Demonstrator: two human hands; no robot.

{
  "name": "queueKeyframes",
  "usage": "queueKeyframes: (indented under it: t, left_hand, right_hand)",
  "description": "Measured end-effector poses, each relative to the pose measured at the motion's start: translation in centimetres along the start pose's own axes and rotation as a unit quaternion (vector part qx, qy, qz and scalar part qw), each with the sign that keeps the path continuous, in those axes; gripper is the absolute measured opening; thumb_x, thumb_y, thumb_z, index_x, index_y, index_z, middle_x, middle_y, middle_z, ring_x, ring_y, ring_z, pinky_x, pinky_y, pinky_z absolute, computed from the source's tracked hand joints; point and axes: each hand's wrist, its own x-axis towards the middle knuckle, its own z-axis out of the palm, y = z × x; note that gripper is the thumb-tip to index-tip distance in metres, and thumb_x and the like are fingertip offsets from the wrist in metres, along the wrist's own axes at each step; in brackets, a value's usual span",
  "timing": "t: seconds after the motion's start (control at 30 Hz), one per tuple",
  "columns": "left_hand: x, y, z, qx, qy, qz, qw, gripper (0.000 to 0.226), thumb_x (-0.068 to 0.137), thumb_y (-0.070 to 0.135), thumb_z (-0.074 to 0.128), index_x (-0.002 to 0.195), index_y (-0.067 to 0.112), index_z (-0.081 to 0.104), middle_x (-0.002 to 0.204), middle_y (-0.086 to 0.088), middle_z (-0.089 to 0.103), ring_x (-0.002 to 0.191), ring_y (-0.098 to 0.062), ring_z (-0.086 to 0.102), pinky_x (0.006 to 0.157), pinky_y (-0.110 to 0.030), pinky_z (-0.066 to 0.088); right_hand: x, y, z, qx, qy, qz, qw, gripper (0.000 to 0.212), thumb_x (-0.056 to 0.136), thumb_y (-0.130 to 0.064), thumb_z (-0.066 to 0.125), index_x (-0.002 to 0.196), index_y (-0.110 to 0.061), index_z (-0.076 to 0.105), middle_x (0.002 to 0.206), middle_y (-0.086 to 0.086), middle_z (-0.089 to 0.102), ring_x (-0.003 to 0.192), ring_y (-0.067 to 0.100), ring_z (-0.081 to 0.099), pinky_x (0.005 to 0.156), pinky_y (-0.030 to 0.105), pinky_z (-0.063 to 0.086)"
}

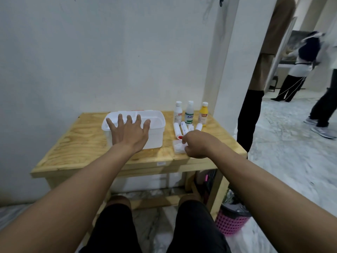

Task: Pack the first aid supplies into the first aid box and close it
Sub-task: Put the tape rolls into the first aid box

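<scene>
Two hands, left (129, 133) spread over box (157, 129), right (196, 146) pinching case (177, 148)

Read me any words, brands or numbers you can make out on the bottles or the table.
No text reads clearly.
White bottle: red-banded label, print too blurred.
Clear bottle: blue marks, not legible.
Yellow bottle: red-banded label, too blurred.
Sticker on the table edge: too small.

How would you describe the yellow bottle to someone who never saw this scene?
On the wooden table, right of the white box, three bottles stand in a row at the back. The yellow bottle is the rightmost. Only its body is yellow: the middle bottle is clear with a green label, the left bottle white.
</scene>
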Motion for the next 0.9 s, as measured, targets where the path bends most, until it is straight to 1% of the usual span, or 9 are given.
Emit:
queueKeyframes:
  t: [0.1, 0.17, 0.27, 0.4, 0.5, 0.6, 0.7, 0.8, 0.9]
  left_hand:
    - [-0.2, -0.1, 0.2, 0.0, 0.009, 0.005, 1.0, 0.077, 0.097, 0.062, -0.002, 0.158, 0.026, 0.028, 0.159, -0.009, 0.037, 0.152, -0.036, 0.013, 0.116, -0.067, -0.004]
    - [-0.3, -0.1, 0.2, 0.001, 0.012, 0.007, 1.0, 0.077, 0.097, 0.063, -0.003, 0.158, 0.027, 0.029, 0.159, -0.009, 0.036, 0.152, -0.035, 0.013, 0.116, -0.066, -0.004]
    - [-0.3, -0.1, 0.2, 0.003, 0.015, 0.009, 1.0, 0.077, 0.097, 0.063, -0.003, 0.157, 0.028, 0.029, 0.16, -0.008, 0.036, 0.152, -0.035, 0.012, 0.116, -0.066, -0.005]
    - [-0.2, -0.2, 0.2, 0.002, 0.014, 0.012, 1.0, 0.076, 0.098, 0.063, -0.002, 0.157, 0.029, 0.029, 0.16, -0.008, 0.035, 0.153, -0.034, 0.011, 0.116, -0.065, -0.005]
    - [-0.1, -0.2, 0.2, 0.0, 0.015, 0.013, 1.0, 0.076, 0.098, 0.063, -0.002, 0.157, 0.029, 0.029, 0.16, -0.008, 0.035, 0.153, -0.034, 0.012, 0.117, -0.065, -0.005]
    - [-0.1, -0.2, 0.3, -0.005, 0.02, 0.013, 1.0, 0.075, 0.098, 0.063, -0.001, 0.157, 0.029, 0.029, 0.159, -0.008, 0.037, 0.152, -0.034, 0.014, 0.117, -0.064, -0.005]
    - [-0.2, -0.2, 0.2, -0.018, 0.02, 0.012, 1.0, 0.075, 0.098, 0.063, 0.001, 0.157, 0.028, 0.03, 0.159, -0.008, 0.038, 0.152, -0.033, 0.015, 0.118, -0.063, -0.004]
    - [-0.2, -0.3, 0.2, -0.024, 0.024, 0.013, 0.999, 0.074, 0.099, 0.063, 0.003, 0.157, 0.028, 0.031, 0.159, -0.007, 0.038, 0.152, -0.033, 0.017, 0.118, -0.062, -0.003]
    - [-0.1, -0.5, 0.2, -0.032, 0.03, 0.016, 0.999, 0.073, 0.099, 0.062, 0.004, 0.157, 0.027, 0.032, 0.158, -0.007, 0.039, 0.151, -0.033, 0.019, 0.118, -0.063, 0.0]
  right_hand:
    - [-0.2, 0.1, 0.8, 0.009, -0.005, -0.008, 1.0, 0.049, 0.086, -0.012, 0.052, 0.135, -0.014, 0.051, 0.141, 0.013, 0.05, 0.127, 0.03, 0.048, 0.092, 0.04, 0.047]
    - [-0.2, 0.4, 0.9, 0.039, -0.023, -0.004, 0.999, 0.047, 0.085, -0.011, 0.053, 0.132, -0.015, 0.05, 0.137, 0.011, 0.051, 0.118, 0.028, 0.052, 0.084, 0.038, 0.049]
    - [0.1, 0.8, 0.8, 0.069, -0.042, -0.001, 0.997, 0.045, 0.084, -0.008, 0.053, 0.128, -0.019, 0.049, 0.137, 0.008, 0.051, 0.1, 0.022, 0.05, 0.072, 0.032, 0.042]
    - [0.6, 1.1, 0.4, 0.066, -0.052, -0.006, 0.996, 0.06, 0.083, -0.008, 0.058, 0.14, -0.021, 0.047, 0.139, 0.007, 0.05, 0.117, 0.026, 0.052, 0.078, 0.031, 0.042]
    - [1.1, 1.3, 0.0, 0.038, -0.066, -0.002, 0.997, 0.057, 0.081, -0.021, 0.07, 0.137, -0.013, 0.056, 0.124, 0.009, 0.059, 0.107, 0.025, 0.057, 0.08, 0.031, 0.049]
    - [1.5, 1.5, -0.2, 0.019, -0.078, -0.002, 0.997, 0.056, 0.08, -0.033, 0.074, 0.13, -0.013, 0.061, 0.121, 0.006, 0.062, 0.105, 0.023, 0.058, 0.085, 0.035, 0.053]
    - [1.8, 1.7, -0.3, 0.017, -0.076, 0.0, 0.997, 0.06, 0.077, -0.043, 0.076, 0.127, -0.014, 0.061, 0.116, 0.004, 0.062, 0.101, 0.021, 0.058, 0.084, 0.036, 0.053]
    - [2.2, 1.7, -0.8, 0.019, -0.067, -0.001, 0.998, 0.061, 0.075, -0.047, 0.075, 0.126, -0.015, 0.062, 0.114, 0.003, 0.063, 0.098, 0.02, 0.058, 0.081, 0.034, 0.053]
    - [2.4, 1.8, -2.0, 0.026, -0.051, -0.002, 0.998, 0.06, 0.074, -0.047, 0.075, 0.124, -0.015, 0.063, 0.113, 0.002, 0.065, 0.098, 0.022, 0.06, 0.083, 0.037, 0.054]
